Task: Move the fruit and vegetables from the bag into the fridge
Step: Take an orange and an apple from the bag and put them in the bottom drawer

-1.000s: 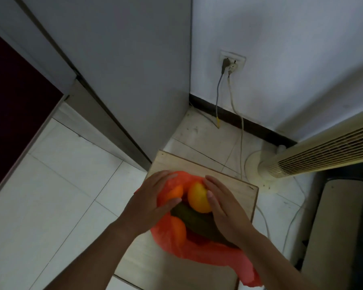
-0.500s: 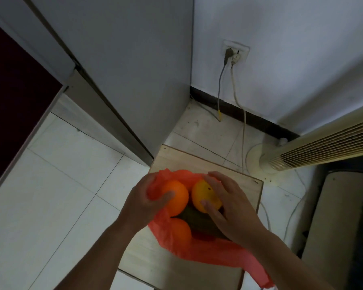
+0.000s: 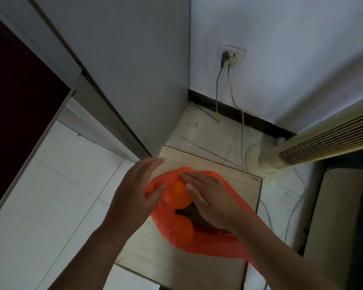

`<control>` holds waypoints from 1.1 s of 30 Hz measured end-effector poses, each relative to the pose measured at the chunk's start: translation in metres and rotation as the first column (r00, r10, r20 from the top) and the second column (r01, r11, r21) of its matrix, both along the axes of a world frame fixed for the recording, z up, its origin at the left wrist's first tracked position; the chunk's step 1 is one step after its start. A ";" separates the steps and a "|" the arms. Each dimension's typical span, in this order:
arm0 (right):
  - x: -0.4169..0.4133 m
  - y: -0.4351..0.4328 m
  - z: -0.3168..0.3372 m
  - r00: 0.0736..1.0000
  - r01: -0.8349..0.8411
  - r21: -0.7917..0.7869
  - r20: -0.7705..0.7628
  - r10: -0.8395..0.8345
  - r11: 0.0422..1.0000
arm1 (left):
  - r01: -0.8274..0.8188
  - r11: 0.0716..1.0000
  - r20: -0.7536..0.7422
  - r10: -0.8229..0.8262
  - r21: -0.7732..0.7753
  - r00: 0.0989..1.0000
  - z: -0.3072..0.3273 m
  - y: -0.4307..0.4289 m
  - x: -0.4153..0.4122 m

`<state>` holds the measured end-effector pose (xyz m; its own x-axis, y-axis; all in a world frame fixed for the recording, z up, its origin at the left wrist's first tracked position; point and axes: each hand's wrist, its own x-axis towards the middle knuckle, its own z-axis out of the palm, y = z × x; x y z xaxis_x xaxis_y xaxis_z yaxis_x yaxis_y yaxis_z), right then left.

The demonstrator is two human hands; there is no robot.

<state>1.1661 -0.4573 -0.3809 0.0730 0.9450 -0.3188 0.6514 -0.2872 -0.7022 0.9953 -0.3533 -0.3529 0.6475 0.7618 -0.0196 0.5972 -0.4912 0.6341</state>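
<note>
white floor tiles and a grey fridge point(image 3: 134, 70) lie beyond the hands. under them a small wooden bench point(image 3: 239, 178) carries a red plastic bag point(image 3: 197, 245). the left hand point(image 3: 134, 195) is spread, fingers straight and blurred, thumb touching the bag's rim. the right hand point(image 3: 212, 197) curls thumb and forefinger over an orange point(image 3: 179, 195) at the bag's mouth, between both hands. nearer the wrists, inside the bag, sit a second orange point(image 3: 183, 229) and a dark green vegetable point(image 3: 189, 212). a tower fan point(image 3: 323, 143) stands beyond the right hand.

1 head camera looks steeply down, close above the bag point(image 3: 199, 244).
</note>
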 end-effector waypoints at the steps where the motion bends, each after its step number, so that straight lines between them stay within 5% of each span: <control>1: 0.000 0.001 0.001 1.000 -0.002 0.007 -0.002 0.002 1.000 | 0.116 0.983 -0.018 -0.115 0.143 0.993 0.005 -0.002 0.006; 4: 0.003 -0.001 0.001 1.000 0.026 0.047 -0.002 -0.026 0.999 | 0.343 0.932 -0.160 -0.323 0.118 0.933 -0.007 -0.014 0.012; 8: 0.020 -0.018 -0.005 0.993 0.111 -0.006 0.041 -0.111 0.994 | 0.175 0.961 -0.153 -0.210 -0.213 0.966 -0.035 -0.018 -0.003; 25: 0.037 -0.043 -0.033 0.985 0.159 -0.022 0.064 -0.157 0.987 | -0.051 0.901 -0.081 0.018 -0.430 0.997 -0.063 -0.028 0.007; 28: 0.033 -0.043 -0.025 0.976 0.192 0.064 0.095 -0.197 0.979 | -0.081 0.947 -0.053 0.068 -0.310 0.996 -0.056 -0.029 0.007; 31: 0.025 -0.049 -0.021 0.975 0.170 0.058 0.138 -0.177 0.984 | 0.084 0.996 -0.088 -0.081 0.028 0.993 -0.052 -0.024 0.010; 33: 0.022 -0.053 -0.023 0.973 0.180 0.038 0.140 -0.184 0.983 | 0.179 0.983 -0.131 -0.171 0.051 0.976 -0.051 -0.022 0.014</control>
<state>1.1882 -0.5105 -0.4037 0.2874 0.9192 -0.2693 0.6836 -0.3938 -0.6146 1.0090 -0.3750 -0.4035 0.7664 0.6390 -0.0660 0.5715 -0.6312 0.5245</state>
